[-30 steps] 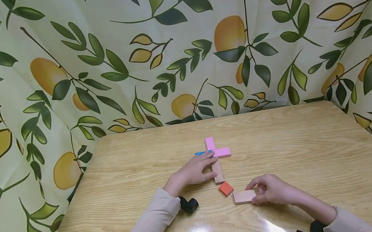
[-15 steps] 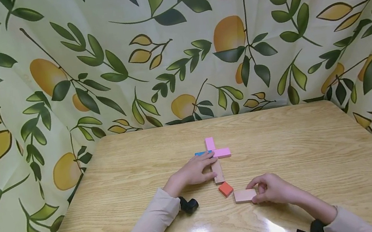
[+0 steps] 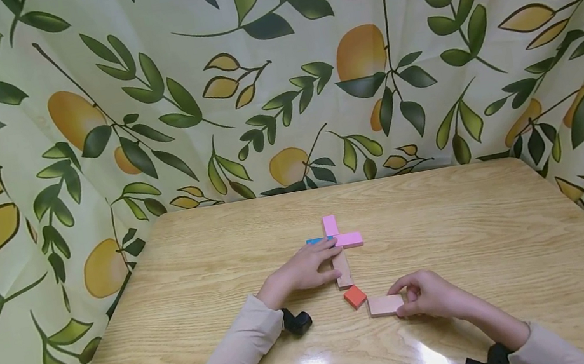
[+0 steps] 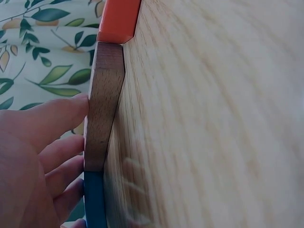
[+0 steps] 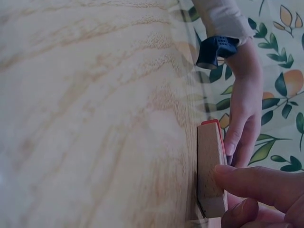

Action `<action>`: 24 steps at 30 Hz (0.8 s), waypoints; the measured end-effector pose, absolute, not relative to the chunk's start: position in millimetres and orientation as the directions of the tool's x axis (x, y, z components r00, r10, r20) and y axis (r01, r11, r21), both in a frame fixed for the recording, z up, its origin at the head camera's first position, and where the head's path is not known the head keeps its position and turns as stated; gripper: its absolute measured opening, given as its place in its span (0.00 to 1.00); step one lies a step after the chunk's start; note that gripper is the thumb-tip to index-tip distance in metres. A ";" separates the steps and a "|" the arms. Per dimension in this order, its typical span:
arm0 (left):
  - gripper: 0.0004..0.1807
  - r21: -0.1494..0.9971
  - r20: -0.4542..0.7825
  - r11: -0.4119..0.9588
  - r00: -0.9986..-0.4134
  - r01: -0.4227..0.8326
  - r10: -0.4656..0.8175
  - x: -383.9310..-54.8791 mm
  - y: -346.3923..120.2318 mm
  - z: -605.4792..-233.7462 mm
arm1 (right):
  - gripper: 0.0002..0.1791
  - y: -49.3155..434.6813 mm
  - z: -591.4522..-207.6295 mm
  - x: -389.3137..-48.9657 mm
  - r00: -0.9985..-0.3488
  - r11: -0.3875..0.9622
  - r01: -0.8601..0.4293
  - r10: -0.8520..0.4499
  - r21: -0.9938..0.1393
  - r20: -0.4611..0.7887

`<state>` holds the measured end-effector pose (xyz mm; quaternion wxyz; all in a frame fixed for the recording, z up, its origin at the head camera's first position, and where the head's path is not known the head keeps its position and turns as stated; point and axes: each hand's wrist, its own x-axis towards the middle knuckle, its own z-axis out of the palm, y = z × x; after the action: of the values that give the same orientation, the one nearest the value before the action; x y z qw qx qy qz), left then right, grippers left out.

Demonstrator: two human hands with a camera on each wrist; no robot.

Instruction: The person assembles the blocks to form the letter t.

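My left hand (image 3: 306, 268) rests with extended fingers on a natural wooden block (image 3: 343, 273) and the inner ends of neighbouring blocks. In the left wrist view its fingertips touch the edge of that wooden block (image 4: 103, 109) and a blue block (image 4: 95, 197). With thumb and fingers, my right hand (image 3: 433, 297) pinches the near end of a pale pink-topped wooden block (image 3: 385, 305) lying flat on the table. An orange-red block (image 3: 354, 297) sits turned at an angle between these two wooden blocks. Its contact with the pinched block is hard to tell.
Two pink blocks, one upright in line (image 3: 330, 225) and one crosswise (image 3: 349, 240), meet the blue block (image 3: 314, 241) beyond my left hand. The wooden table (image 3: 468, 230) reaches to a leaf-and-fruit patterned cloth (image 3: 275, 82) at the back and sides. Both wrists wear black cameras.
My right hand has shifted the pinched wooden block very slightly rightward and away from me. The left hand and the other blocks keep their places.
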<state>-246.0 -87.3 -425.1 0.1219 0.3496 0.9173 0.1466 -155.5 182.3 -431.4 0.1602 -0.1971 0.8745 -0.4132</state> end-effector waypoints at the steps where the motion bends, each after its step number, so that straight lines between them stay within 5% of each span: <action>1: 0.32 0.355 -0.123 0.713 -0.726 0.604 0.676 -245.8 -87.2 -425.0 | 0.18 182.4 -431.5 -155.5 -0.872 0.581 -0.209 -0.475 -0.787 -0.119; 24: 0.31 0.356 -0.122 0.713 -0.727 0.604 0.676 -247.2 -87.0 -426.7 | 0.19 183.0 -432.4 -157.9 -0.873 0.581 -0.200 -0.471 -0.789 -0.126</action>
<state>-247.2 -87.0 -426.7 0.1226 0.3487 0.9174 0.1476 -157.9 183.0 -432.4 0.1632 -0.1922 0.8741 -0.4152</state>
